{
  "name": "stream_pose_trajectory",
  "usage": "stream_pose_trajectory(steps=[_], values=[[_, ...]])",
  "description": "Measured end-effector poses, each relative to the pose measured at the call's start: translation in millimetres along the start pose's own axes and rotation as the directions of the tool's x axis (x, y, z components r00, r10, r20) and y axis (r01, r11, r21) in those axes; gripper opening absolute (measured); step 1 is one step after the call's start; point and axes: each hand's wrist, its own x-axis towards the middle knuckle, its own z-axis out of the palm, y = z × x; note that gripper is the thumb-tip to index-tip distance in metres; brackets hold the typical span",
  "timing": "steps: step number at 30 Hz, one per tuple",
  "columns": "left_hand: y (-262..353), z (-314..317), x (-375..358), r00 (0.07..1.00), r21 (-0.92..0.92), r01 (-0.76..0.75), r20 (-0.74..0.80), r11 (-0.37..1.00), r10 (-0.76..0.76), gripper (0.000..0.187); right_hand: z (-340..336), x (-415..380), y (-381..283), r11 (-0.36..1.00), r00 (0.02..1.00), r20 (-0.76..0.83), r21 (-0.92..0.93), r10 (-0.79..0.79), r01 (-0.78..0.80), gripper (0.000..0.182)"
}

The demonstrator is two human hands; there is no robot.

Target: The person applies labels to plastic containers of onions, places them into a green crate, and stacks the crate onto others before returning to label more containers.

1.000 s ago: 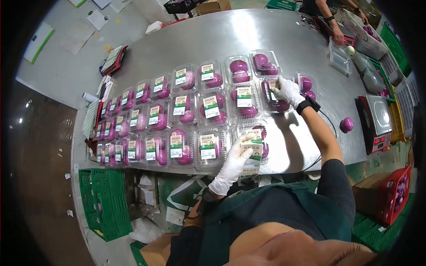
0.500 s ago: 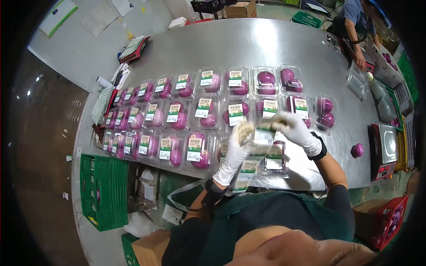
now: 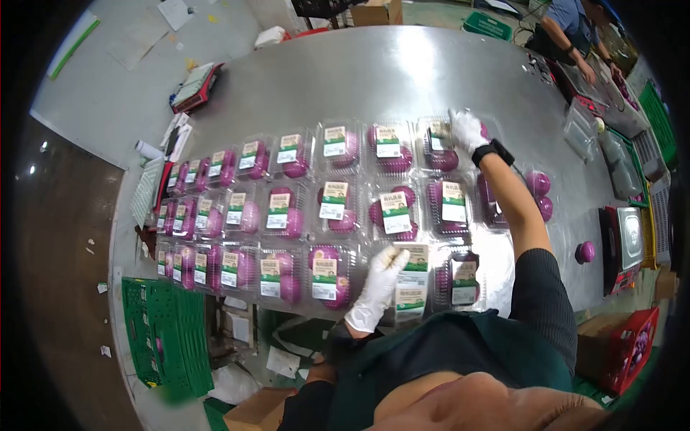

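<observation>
My left hand (image 3: 381,281), in a white glove, pinches a strip of printed labels (image 3: 412,279) near the table's front edge. My gloved right hand (image 3: 468,132) reaches to the back row, its fingers closed at the edge of a green-and-white label (image 3: 439,136). This label lies on the lid of a clear plastic clamshell box (image 3: 435,162) holding purple onions. Beside the strip stands another labelled box (image 3: 463,279). To my right hand's lower right, onions (image 3: 539,184) in a box show partly behind my forearm.
Rows of labelled onion boxes (image 3: 334,201) cover the middle and left of the steel table (image 3: 323,72). A loose onion (image 3: 586,251) lies near a scale (image 3: 624,237) on the right. A co-worker (image 3: 568,36) works at the far right corner. Green crates (image 3: 169,330) stand below left.
My right hand has moved from beside my left hand out to the back row, with a label now on the box there. My left hand has moved down slightly, keeping the strip.
</observation>
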Motion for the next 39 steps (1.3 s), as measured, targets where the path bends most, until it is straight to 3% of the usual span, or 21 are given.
stream_pose_trajectory(steps=[1, 5, 7, 8, 9, 11, 12, 14, 18, 20, 22, 24, 26, 29, 30, 32, 33, 35, 36, 37, 39], values=[[0.7, -3.0, -5.1, 1.0, -0.044, 0.015, -0.007, 0.999, -0.015, 0.02, -12.0, -6.5, 5.2, 0.988, 0.995, -0.076, -0.137, 0.057, -0.067, 0.063], [1.8, 5.9, -31.0, 0.999, -0.029, 0.033, -0.004, 0.999, -0.033, 0.017, -52.9, -36.2, 125.9, 0.892, 0.892, -0.006, -0.023, 0.451, -0.451, 0.07], [2.1, 13.0, -42.1, 0.999, 0.036, 0.034, -0.014, 0.999, -0.033, 0.017, -27.1, -77.8, 222.6, 0.932, 0.931, 0.059, 0.006, 0.361, -0.362, 0.07], [0.9, 20.3, -47.0, 0.998, 0.049, 0.057, 0.024, 0.997, -0.059, 0.018, 17.8, -87.3, 286.7, 0.87, 0.985, 0.172, 0.485, 0.002, -0.086, 0.066], [-10.2, 23.5, -49.0, 0.997, 0.16, 0.06, 0.033, 0.985, -0.066, 0.018, 59.1, -124.3, 324.1, 0.493, 0.942, 0.248, 0.863, -0.228, -0.108, 0.059], [-22.5, 52.3, -55.3, 0.996, 0.2, 0.013, 0.083, 0.98, -0.03, 0.018, 52.8, -180.6, 329.1, 0.067, 0.578, 0.795, 0.597, -0.187, -0.8, 0.038], [-43.5, 58.7, -54.3, 0.988, 0.199, 0.074, 0.115, 0.977, -0.098, 0.022, 52.1, -210.0, 326.4, 0.154, 0.739, 0.665, 0.723, 0.103, -0.673, 0.035], [-71.6, 90.0, -64.2, 0.99, 0.154, 0.077, 0.108, 0.985, -0.094, 0.021, 51.5, -258.7, 301.0, -0.184, 0.864, 0.492, 0.864, 0.112, -0.468, 0.032], [-111.0, 127.2, -83.6, 0.986, 0.151, 0.09, 0.127, 0.984, -0.11, 0.022, 76.5, -355.7, 326.7, -0.053, 0.856, 0.481, 0.875, 0.19, -0.481, 0.041], [-115.6, 146.9, -97.2, 0.984, 0.113, 0.089, 0.144, 0.99, -0.105, 0.028, 0.1, -399.3, 254.2, 0.043, 0.816, 0.474, 0.856, 0.331, -0.514, 0.046], [-106.9, 167.3, -108.9, 0.98, 0.06, 0.139, 0.133, 0.988, -0.146, 0.035, -13.6, -413.0, 215.4, -0.351, 0.813, 0.549, 0.812, 0.191, -0.466, 0.051], [-114.4, 172.2, -110.2, 0.986, 0.105, 0.075, 0.142, 0.992, -0.089, 0.035, 22.3, -405.8, 198.7, -0.307, 0.872, 0.487, 0.838, 0.051, -0.451, 0.056], [-129.4, 168.6, -110.9, 0.991, 0.19, -0.076, 0.121, 0.979, 0.054, 0.027, 63.9, -392.9, 167.0, -0.241, 0.914, 0.39, 0.903, 0.111, -0.356, 0.063], [-127.0, 170.8, -116.7, 0.999, 0.228, 0.017, -0.041, 0.974, -0.008, 0.021, 68.3, -369.5, 154.4, 0.35, 0.955, 0.296, 0.893, 0.013, -0.282, 0.079], [-125.2, 177.0, -117.9, 0.979, 0.21, 0.053, -0.203, 0.976, -0.009, 0.015, 60.5, -367.8, 155.5, 0.562, 0.991, 0.131, 0.817, 0.034, -0.127, 0.079], [-140.0, 168.3, -113.2, 0.921, 0.315, -0.155, -0.297, 0.937, 0.252, 0.012, 18.3, -370.2, 154.0, 0.789, 0.986, -0.164, 0.609, 0.025, 0.081, 0.077], [-150.4, 159.7, -111.3, 0.874, 0.386, -0.285, -0.273, 0.878, 0.403, 0.013, 0.3, -375.4, 147.7, 0.653, 0.964, -0.266, 0.73, 0.002, 0.2, 0.069], [-150.9, 164.8, -116.3, 0.841, 0.392, -0.318, -0.303, 0.863, 0.447, 0.015, -58.8, -400.0, 121.3, -0.002, 0.886, 0.156, 0.985, -0.437, -0.175, 0.051], [-153.4, 162.7, -116.0, 0.827, 0.447, -0.366, -0.246, 0.816, 0.505, 0.019, -67.7, -411.1, 105.0, 0.037, 0.795, 0.253, 0.959, -0.552, -0.28, 0.03], [-155.6, 158.3, -123.2, 0.866, 0.454, -0.314, -0.223, 0.834, 0.447, 0.021, -56.9, -419.5, 101.0, 0.248, 0.846, 0.237, 0.96, -0.477, -0.129, 0.017], [-158.2, 150.3, -146.0, 0.928, 0.463, -0.213, -0.178, 0.86, 0.326, 0.025, -62.9, -426.1, 96.1, 0.07, 0.966, 0.008, 0.998, -0.258, 0.011, 0.011]])
